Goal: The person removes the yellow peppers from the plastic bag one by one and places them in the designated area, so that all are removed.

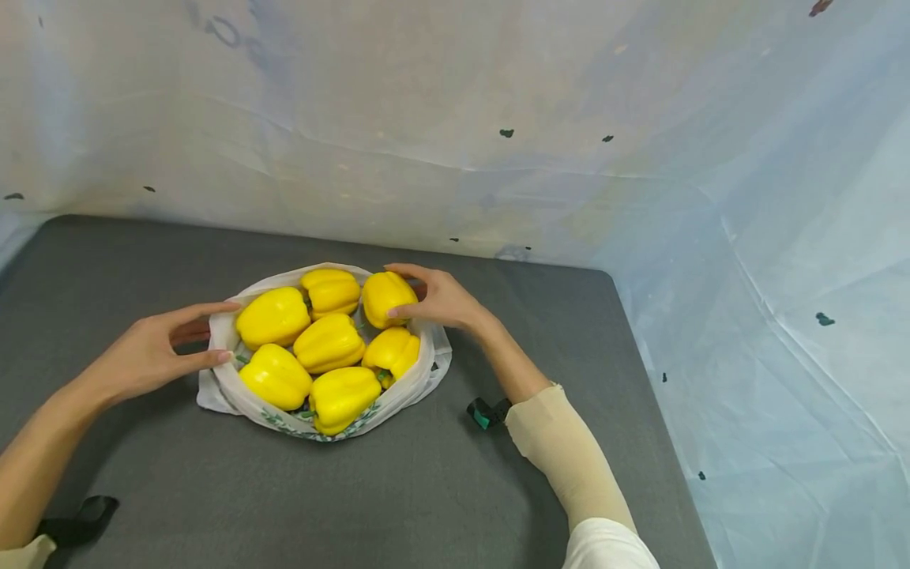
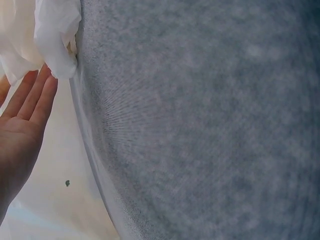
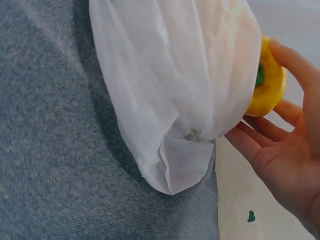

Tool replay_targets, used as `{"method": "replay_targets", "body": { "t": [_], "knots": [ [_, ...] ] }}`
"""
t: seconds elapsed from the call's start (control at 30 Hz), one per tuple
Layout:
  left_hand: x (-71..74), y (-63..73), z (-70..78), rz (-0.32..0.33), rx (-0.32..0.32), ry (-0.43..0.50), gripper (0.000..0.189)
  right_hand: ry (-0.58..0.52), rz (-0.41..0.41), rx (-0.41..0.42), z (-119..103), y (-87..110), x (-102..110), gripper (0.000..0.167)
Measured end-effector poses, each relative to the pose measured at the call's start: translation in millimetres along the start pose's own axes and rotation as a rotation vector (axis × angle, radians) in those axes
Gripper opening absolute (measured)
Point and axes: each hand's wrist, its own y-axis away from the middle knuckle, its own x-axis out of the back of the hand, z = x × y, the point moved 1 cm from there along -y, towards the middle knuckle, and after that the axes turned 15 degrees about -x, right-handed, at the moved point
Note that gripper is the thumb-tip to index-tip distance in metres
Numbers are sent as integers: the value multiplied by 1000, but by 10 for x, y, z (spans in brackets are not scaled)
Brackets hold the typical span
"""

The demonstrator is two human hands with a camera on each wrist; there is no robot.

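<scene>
A white plastic bag (image 1: pixel 216 395) with its mouth spread wide stands on the grey table, holding several yellow bell peppers (image 1: pixel 329 344). At the bag's right rim, my right hand (image 1: pixel 444 299) grips one yellow bell pepper (image 1: pixel 386 299) between thumb and fingers. In the right wrist view that pepper (image 3: pixel 272 82) shows its green stem partly behind the bag, and the right hand (image 3: pixel 287 150) curls round it. My left hand (image 1: pixel 152 348) touches the left rim with thumb and index finger apart. Straight fingers of the left hand (image 2: pixel 30 115) lie against the bag's outside in the left wrist view.
The grey table (image 1: pixel 398 498) ends at a whitish sheet wall (image 1: pixel 398 118) behind, with another sheet (image 1: pixel 782 356) on the right. A black strap end with a green patch (image 1: pixel 486 413) is by the right forearm; another black strap (image 1: pixel 81 521) is by the left forearm.
</scene>
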Motion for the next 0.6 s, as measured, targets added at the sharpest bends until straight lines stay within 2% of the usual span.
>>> {"method": "replay_targets", "body": {
  "t": [0.23,0.47,0.6],
  "knots": [
    [0,1,13,1,3,-5,75,-92,27,20,8,49,50,74],
    [-5,9,18,4,-1,-6,73,-114,112,38,70,63,96,75],
    [-14,21,19,0,6,-2,73,-136,146,16,102,87,124,76]
  ]
}}
